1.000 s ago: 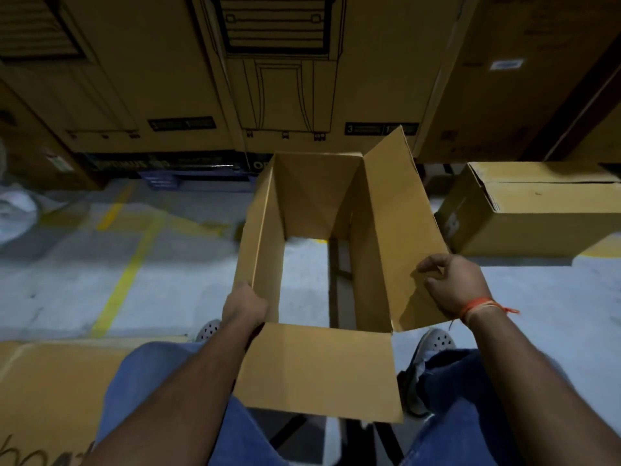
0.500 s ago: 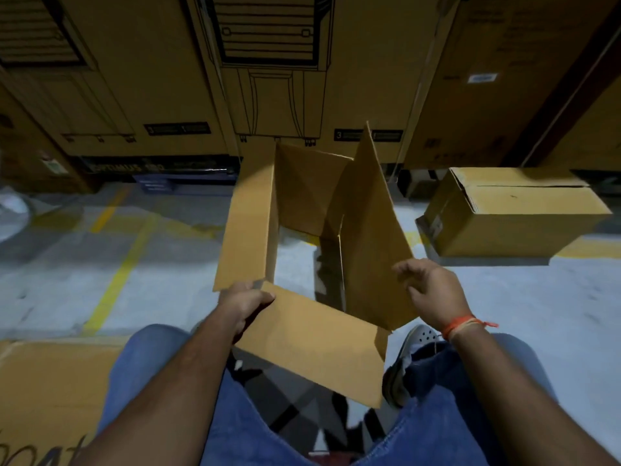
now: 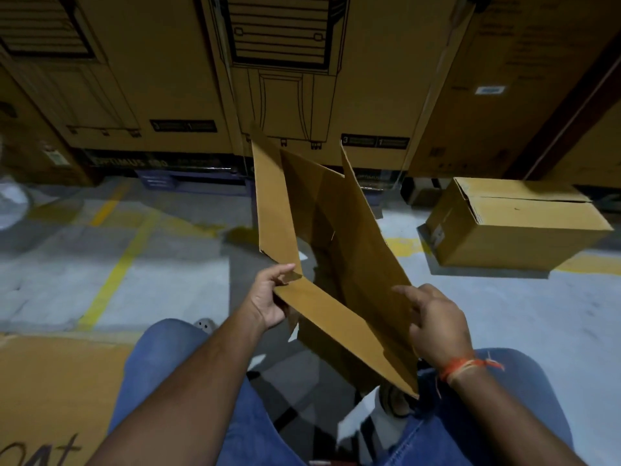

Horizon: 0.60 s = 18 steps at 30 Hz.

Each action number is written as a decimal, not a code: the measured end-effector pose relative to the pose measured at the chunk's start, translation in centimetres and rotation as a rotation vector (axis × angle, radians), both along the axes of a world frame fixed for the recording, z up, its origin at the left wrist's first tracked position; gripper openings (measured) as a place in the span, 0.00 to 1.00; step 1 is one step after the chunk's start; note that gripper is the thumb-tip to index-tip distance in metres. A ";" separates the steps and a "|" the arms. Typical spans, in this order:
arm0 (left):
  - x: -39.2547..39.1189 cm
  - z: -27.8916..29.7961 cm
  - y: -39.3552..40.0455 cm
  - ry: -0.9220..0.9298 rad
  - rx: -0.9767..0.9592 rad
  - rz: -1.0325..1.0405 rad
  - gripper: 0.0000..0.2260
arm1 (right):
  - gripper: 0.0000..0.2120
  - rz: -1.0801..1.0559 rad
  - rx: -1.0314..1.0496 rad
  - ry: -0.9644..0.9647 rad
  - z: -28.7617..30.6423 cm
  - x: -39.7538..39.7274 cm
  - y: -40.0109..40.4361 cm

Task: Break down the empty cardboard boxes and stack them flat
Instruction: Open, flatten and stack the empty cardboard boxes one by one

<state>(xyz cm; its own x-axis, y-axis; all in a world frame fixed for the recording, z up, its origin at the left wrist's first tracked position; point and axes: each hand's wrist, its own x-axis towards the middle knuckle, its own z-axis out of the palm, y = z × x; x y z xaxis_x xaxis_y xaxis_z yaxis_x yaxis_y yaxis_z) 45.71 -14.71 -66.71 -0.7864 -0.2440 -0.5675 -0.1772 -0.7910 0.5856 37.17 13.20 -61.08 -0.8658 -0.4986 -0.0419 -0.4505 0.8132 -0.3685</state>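
**Half-collapsed box, pinched at one corner**

Pinching the near-left corner of the box with the left hand, thumb on top, fingers curled underneath, closed firmly on the cardboard edge. Pressing against the right-hand panel of the box with the right hand, fingers spread and loose, resting flat on the surface rather than clamped around it. Hanging in the air between both hands, above the knees in blue jeans, skewing into a narrow diamond, open top and bottom.

Judging the handling: looking light, thin-walled, stiff across each panel but ready to hinge along every crease. Probably wanting a hold on opposite corners, close to the fold lines, pushing them toward each other. Likely buckling if squeezed mid-panel.

Lying to the left of the box, down on the floor, a flat cardboard sheet, seemingly the stack in waiting. Sitting to the right of the box, well apart, a closed carton. Standing behind the box, a wall of large printed cartons.
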 end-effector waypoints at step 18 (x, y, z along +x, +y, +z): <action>-1.5 0.4 2.3 0.040 -0.197 -0.130 0.35 | 0.42 0.454 -0.316 -0.188 -0.7 8.0 -3.6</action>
